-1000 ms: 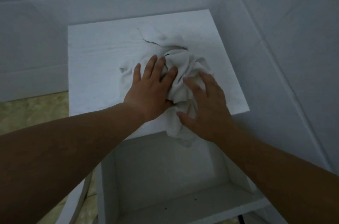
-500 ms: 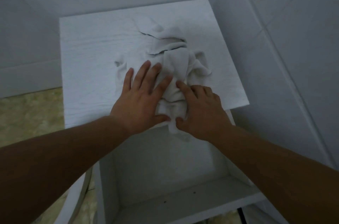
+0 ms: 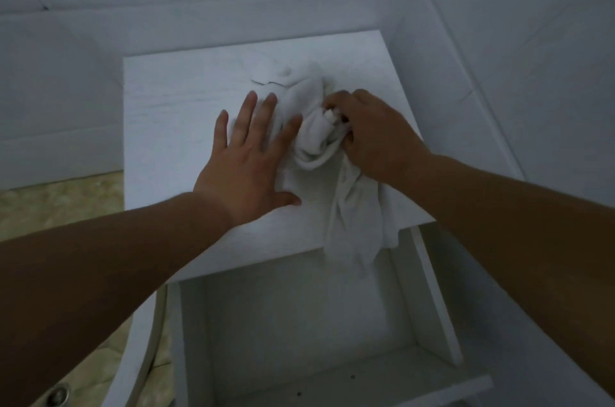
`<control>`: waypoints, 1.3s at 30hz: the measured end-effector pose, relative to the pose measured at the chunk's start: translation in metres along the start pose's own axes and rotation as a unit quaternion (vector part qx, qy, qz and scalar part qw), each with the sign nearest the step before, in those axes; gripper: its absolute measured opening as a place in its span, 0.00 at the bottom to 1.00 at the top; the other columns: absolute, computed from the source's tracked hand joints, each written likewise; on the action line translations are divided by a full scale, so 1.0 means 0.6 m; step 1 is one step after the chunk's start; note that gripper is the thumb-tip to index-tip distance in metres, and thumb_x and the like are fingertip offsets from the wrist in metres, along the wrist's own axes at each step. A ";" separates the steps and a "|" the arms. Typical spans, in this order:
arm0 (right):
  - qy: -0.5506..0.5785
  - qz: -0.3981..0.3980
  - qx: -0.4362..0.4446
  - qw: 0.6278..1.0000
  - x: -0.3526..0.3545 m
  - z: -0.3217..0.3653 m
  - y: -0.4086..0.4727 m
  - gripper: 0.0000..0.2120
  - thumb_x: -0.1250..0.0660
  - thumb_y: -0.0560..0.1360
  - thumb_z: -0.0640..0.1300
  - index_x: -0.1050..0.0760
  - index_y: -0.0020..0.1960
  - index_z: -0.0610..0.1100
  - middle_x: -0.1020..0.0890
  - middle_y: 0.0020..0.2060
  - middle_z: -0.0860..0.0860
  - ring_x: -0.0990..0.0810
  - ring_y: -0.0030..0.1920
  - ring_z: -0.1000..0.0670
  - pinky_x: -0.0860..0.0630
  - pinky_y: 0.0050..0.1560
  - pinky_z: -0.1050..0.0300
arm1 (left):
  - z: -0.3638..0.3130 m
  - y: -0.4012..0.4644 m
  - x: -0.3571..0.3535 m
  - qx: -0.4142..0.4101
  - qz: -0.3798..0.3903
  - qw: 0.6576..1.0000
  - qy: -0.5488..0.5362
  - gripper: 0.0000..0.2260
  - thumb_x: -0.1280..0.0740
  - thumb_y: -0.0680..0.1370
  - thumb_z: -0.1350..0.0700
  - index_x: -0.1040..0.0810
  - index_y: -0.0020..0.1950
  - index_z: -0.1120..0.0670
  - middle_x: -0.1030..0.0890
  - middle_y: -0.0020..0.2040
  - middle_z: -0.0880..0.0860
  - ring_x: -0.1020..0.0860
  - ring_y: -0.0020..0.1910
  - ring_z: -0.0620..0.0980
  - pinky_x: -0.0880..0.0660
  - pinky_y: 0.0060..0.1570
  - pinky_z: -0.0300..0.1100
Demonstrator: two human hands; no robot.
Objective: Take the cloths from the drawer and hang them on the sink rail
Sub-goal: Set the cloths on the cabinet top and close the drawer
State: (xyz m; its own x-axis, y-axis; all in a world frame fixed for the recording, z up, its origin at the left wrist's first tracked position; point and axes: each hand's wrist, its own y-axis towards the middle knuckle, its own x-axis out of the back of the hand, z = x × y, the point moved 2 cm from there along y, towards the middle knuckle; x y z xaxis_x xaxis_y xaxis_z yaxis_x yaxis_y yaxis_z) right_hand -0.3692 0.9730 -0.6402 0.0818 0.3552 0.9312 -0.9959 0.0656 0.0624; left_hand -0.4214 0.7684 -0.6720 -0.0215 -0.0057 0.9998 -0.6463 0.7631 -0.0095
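- Cloths [image 3: 319, 137]: white bundle sat crumpled on the white cabinet top [image 3: 173, 113], right of centre, with one tail hanging over the front edge above the open drawer [image 3: 299, 323].
- Count unclear; the folds merged, so whether it was one cloth or several could not be told.
- Left hand [image 3: 248, 167]: flat, fingers spread and straight, pressing the left side of the bundle onto the top.
- Right hand [image 3: 372, 133]: fingers curled, pinching a bunched fold at the bundle's right side.
- Step in hand looked like gathering or sorting the bundle before carrying it off.
- To do it well: probably keep the flat hand as an anchor, draw one layer free with the pinch, and catch the hanging tail so it doesn't drag back into the drawer.
- Slip risk judged low; soft fabric on a matte, wood-grained top.
- Drawer interior showed bare white panels with a few dark specks near the front; no cloth visible inside.
- Cabinet stood in a corner of pale tiled walls [image 3: 499, 23] with a deep white skirting.
- Beige marbled floor [image 3: 63, 200] at the left; dim, bluish light.
- No sink rail in view.
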 end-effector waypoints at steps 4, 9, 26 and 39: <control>-0.054 -0.042 -0.064 0.996 0.006 -0.044 0.024 0.18 0.39 0.74 0.35 0.28 0.64 0.42 0.24 0.53 0.40 0.24 0.52 0.38 0.30 0.47 0.51 | 0.004 0.031 0.009 0.025 -0.001 1.000 0.004 0.55 0.35 0.64 0.26 0.64 0.78 0.45 0.61 0.79 0.57 0.64 0.77 0.59 0.56 0.73 0.65; -0.063 -0.088 -0.125 0.986 -0.007 -0.050 -0.001 0.22 0.35 0.75 0.44 0.31 0.68 0.45 0.25 0.58 0.42 0.27 0.57 0.39 0.28 0.53 0.45 | -0.019 0.029 -0.001 0.006 -0.003 1.000 -0.006 0.55 0.34 0.64 0.26 0.63 0.78 0.45 0.61 0.79 0.56 0.64 0.77 0.59 0.55 0.73 0.65; 0.060 -0.078 -0.217 0.971 -0.099 -0.003 -0.171 0.35 0.31 0.70 0.35 0.36 0.74 0.51 0.34 0.70 0.44 0.32 0.65 0.42 0.26 0.62 0.46 | -0.032 0.036 -0.027 -0.020 0.076 0.997 -0.017 0.53 0.41 0.64 0.22 0.65 0.77 0.42 0.67 0.78 0.54 0.68 0.76 0.57 0.56 0.73 0.63; 0.188 -0.219 -0.129 0.949 0.029 -0.002 -0.003 0.27 0.27 0.71 0.41 0.30 0.68 0.49 0.28 0.64 0.51 0.28 0.60 0.58 0.35 0.57 0.77 | -0.019 0.049 0.023 -0.004 -0.031 0.999 -0.022 0.53 0.38 0.65 0.25 0.62 0.79 0.46 0.63 0.79 0.58 0.65 0.77 0.59 0.55 0.73 0.64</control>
State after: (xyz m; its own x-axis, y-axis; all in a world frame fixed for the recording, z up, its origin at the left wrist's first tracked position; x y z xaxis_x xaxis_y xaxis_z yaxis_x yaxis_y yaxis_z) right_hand -0.3659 0.9804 -0.6246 0.5422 0.5447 0.6398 -0.8242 0.4927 0.2790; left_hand -0.4322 0.7982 -0.6584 -0.0157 -0.0807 0.9966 -0.6408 0.7659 0.0519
